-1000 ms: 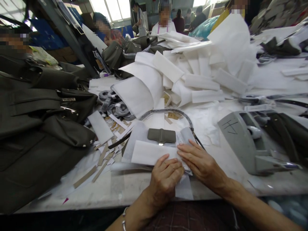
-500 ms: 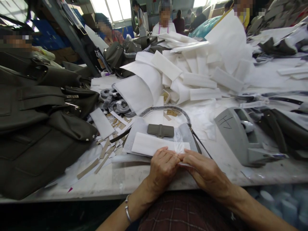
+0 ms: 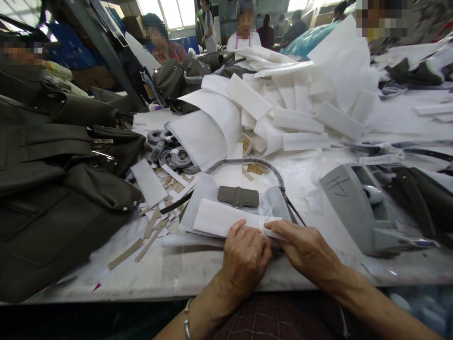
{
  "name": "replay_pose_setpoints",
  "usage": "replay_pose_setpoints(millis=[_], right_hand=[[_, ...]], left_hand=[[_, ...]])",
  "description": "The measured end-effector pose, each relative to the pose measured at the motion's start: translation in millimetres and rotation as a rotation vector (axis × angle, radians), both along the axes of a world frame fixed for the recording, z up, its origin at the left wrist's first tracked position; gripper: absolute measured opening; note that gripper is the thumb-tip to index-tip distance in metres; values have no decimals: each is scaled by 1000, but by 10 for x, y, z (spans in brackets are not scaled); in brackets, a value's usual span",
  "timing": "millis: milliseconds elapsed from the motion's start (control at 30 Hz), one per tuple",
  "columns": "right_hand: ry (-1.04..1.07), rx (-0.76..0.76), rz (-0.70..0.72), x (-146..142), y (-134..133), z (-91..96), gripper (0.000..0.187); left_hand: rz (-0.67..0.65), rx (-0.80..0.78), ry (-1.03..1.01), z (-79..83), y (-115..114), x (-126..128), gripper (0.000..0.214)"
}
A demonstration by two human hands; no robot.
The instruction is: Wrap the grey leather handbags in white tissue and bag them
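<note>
My left hand (image 3: 245, 255) rests with curled fingers on the near edge of a folded white fabric sheet (image 3: 219, 219) at the table's front. My right hand (image 3: 307, 250) pinches the right end of that sheet together with a bit of clear film (image 3: 266, 221), fingertips meeting those of the left hand. Just beyond the sheet lies a small grey leather tab (image 3: 238, 196) on a pale wrapper. A grey bag strap (image 3: 247, 164) arcs behind it.
Dark olive handbags (image 3: 60, 189) pile up on the left. A grey tape dispenser (image 3: 357, 203) stands at the right. A heap of white fabric pieces (image 3: 283, 108) fills the middle back. Cardboard strips (image 3: 152, 231) litter the front left. Other people work at the far end.
My hands slid from lying flat on the white sheet to its near right edge, and the fingertips came together in a pinch on it.
</note>
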State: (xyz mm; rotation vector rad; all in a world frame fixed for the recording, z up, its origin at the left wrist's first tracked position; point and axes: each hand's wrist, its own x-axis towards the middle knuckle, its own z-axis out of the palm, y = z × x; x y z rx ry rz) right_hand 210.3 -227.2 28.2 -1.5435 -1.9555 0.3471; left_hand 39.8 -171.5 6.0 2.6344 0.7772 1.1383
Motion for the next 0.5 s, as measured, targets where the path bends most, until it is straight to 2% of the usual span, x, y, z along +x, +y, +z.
replay_pose_setpoints(millis=[200,500], right_hand=[[67,3,-95,41,193,-134,10],[196,-144,-183,73,312,-220,15]], left_hand=[[44,-34,-8,-29,2,17,15],[-81,-30,102,22,18,-45,15]])
